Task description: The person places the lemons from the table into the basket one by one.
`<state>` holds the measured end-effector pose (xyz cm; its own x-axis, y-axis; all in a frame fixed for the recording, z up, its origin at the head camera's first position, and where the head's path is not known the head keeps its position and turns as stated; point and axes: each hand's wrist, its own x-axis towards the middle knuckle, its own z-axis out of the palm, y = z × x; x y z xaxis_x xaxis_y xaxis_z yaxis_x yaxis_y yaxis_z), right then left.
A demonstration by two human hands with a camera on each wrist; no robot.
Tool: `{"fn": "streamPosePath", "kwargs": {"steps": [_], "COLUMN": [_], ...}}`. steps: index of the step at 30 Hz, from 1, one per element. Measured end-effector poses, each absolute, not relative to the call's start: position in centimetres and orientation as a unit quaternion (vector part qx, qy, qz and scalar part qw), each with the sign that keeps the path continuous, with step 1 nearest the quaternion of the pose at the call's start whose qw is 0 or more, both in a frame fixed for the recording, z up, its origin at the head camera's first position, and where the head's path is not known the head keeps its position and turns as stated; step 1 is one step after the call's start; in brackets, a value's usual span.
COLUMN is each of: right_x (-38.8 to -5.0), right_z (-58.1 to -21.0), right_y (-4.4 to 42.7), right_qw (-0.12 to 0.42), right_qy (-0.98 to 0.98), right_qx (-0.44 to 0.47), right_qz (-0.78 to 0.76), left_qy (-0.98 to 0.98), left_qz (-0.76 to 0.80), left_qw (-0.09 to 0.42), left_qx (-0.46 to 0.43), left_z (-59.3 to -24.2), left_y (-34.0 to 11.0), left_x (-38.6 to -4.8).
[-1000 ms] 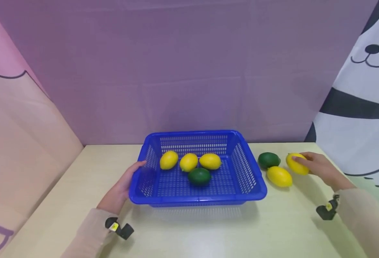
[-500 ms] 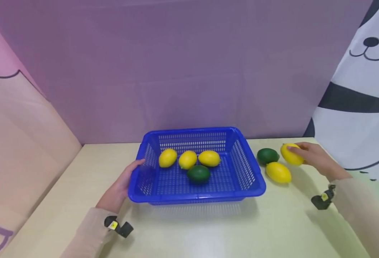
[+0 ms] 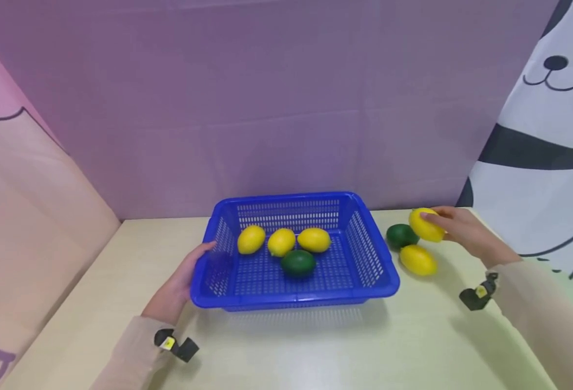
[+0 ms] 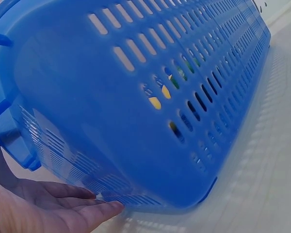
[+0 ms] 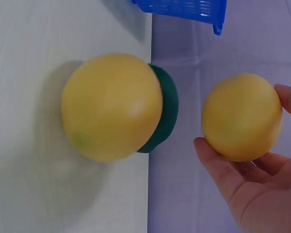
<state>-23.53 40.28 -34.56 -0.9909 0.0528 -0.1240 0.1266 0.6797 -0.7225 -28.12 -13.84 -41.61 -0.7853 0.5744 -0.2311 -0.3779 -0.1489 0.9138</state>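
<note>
A blue plastic basket with slotted walls stands mid-table. My left hand holds its left side, thumb over the rim; in the left wrist view the fingers lie along the outer wall. Inside are three yellow lemons and a dark green oval fruit. Right of the basket, my right hand grips a lemon between thumb and fingers, raised off the table. Below it another lemon rests against a second dark green fruit. The right wrist view shows the held lemon apart from those two.
The pale table extends in front of the basket. A purple cloth wall rises behind the table's back edge. Printed cloths, one with a panda, hang at both sides.
My right hand has lifted the lemon and carried it left, towards the basket, above the two fruits on the table. My left hand stays on the basket. The head view has shifted slightly.
</note>
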Motion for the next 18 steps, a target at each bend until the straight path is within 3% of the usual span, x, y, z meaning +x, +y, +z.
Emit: {"fn": "streamPosePath", "kwargs": {"steps": [18], "right_x": [-24.0], "right_z": [-31.6], "right_y": [36.2], "right_qw": [0.061], "right_qy": [0.915], "right_qx": [0.031], "right_qz": [-0.397], "left_qy": [0.584], "left_qz": [0.748], "left_qw": [0.308], "left_qx": [0.071], "left_z": [-41.6], "left_y": [-13.9], "left_x": [-28.1]}}
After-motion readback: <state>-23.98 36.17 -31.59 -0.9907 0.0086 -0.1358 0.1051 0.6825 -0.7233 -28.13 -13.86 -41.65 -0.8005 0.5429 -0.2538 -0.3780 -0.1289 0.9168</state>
